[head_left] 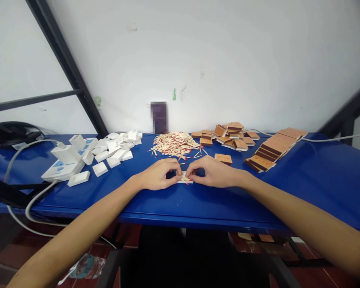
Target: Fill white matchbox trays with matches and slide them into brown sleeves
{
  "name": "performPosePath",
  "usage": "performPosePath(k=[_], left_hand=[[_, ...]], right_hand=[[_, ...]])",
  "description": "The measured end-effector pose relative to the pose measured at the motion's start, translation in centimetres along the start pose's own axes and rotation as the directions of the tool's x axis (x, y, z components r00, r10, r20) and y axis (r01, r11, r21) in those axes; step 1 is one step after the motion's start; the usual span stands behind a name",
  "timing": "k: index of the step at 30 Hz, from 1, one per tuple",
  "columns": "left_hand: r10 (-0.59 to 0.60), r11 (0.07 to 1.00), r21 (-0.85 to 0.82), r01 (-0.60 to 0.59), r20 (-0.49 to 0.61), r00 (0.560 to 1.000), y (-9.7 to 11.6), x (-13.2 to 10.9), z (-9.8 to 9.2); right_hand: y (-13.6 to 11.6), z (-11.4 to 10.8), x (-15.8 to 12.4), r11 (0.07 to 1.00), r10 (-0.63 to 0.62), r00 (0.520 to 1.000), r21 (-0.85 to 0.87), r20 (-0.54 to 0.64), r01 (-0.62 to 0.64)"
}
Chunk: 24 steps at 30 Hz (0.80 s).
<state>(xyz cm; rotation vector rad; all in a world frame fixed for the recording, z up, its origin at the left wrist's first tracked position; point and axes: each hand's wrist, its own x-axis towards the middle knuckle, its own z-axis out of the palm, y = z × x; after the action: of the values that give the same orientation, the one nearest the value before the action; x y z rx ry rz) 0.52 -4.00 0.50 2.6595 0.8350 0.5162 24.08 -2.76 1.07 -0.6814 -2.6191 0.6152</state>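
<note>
A small white tray [183,181] with several matches [185,179] in it lies on the blue table, between my hands. My left hand [162,174] is at the tray's left end, thumb and fingertips closed on its edge. At the right end, my right hand [209,172] has its thumb and fingers pinched together over the matches; whether it grips tray or matches is too small to tell. Just beyond the hands lies a heap of red-tipped matches [175,144], a few of them loose at its near side. A brown matchbox [223,159] sits beyond my right wrist.
White trays [117,148] are piled at the left, beside a white power strip [63,170] with cables. Brown matchboxes [234,135] lie in a heap at the back right, and stacked covers [273,148] lean farther right. A dark upright object [159,117] stands by the wall.
</note>
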Motion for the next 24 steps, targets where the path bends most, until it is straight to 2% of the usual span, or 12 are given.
performPosePath(k=[8, 12, 19, 22, 24], left_hand=[[-0.013, 0.999, -0.045, 0.011, -0.056, 0.998, 0.0, 0.1, 0.2], [-0.006, 0.999, -0.05, 0.003, -0.066, 0.998, 0.0, 0.2, 0.2], [-0.041, 0.999, 0.033, 0.043, -0.06, 0.997, 0.2, 0.1, 0.2], [-0.036, 0.999, 0.019, 0.038, -0.064, 0.997, 0.2, 0.0, 0.2], [-0.035, 0.999, 0.002, 0.035, -0.061, 0.998, 0.3, -0.1, 0.2]], right_hand=[[0.2, 0.1, 0.1, 0.999, -0.007, 0.998, -0.034, -0.069, 0.005], [0.3, 0.2, 0.1, 1.0, 0.007, 0.999, 0.008, -0.049, -0.007], [0.1, 0.1, 0.1, 1.0, 0.015, 0.999, 0.024, -0.039, -0.014], [0.5, 0.1, 0.3, 1.0, 0.007, 0.985, -0.023, -0.175, -0.012], [1.1, 0.0, 0.5, 0.996, 0.018, 0.953, -0.081, -0.303, -0.045]])
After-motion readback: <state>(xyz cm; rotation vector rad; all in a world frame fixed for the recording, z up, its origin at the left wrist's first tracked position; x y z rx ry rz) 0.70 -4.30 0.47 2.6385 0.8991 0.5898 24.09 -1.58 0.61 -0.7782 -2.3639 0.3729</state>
